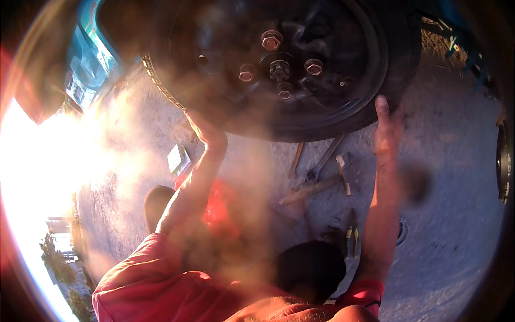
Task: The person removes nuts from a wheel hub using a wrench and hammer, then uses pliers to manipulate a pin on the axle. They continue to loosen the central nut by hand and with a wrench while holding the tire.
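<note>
A black wheel (338, 37) fills the top of the head view, its face turned toward me. Several hex nuts (314, 67) sit around its hub (279, 70). My left hand (206, 129) grips the tyre (300, 131) at its lower left edge, its fingers mostly hidden behind the tread. At the lower right edge my right hand (389, 129) holds the same tyre, thumb pointing up along the sidewall and the other fingers partly hidden. Both arms reach upward, bent on the left and nearly straight on the right.
On the grey ground below the wheel lie a hammer (345, 174), a wrench (324, 159) and yellow-handled pliers (352, 241). A small box (178, 159) lies near my left forearm. Blue vehicle bodywork (96, 59) stands at upper left. Another tyre (503, 161) shows at the right rim. Strong glare covers the left.
</note>
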Motion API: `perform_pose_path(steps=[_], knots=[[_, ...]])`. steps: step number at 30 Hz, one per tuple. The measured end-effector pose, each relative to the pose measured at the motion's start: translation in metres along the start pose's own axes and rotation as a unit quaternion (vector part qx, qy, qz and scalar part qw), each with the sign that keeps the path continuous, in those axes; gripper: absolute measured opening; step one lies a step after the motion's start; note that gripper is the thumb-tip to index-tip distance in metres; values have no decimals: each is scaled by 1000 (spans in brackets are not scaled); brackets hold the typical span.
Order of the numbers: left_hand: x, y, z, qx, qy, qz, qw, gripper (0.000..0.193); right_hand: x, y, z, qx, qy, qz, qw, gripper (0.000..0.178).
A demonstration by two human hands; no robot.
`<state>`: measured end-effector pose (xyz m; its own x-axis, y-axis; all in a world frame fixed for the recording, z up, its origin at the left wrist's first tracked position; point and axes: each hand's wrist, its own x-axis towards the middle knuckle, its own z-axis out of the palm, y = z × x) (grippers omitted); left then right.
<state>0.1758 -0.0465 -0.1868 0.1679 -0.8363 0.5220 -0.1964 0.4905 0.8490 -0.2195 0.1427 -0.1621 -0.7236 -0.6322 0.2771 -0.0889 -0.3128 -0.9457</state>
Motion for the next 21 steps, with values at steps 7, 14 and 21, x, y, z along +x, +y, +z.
perform_pose_path(steps=[7,14,21], knots=[[-45,-28,22,-151,33,-102,983,70,34,9,4,96,68,-26,993,89],[-73,-44,27,-233,27,-159,959,73,56,-64,21,-132,91,6,987,96],[-96,-14,43,-206,-10,-188,960,73,70,-28,-17,-252,35,-120,960,95]])
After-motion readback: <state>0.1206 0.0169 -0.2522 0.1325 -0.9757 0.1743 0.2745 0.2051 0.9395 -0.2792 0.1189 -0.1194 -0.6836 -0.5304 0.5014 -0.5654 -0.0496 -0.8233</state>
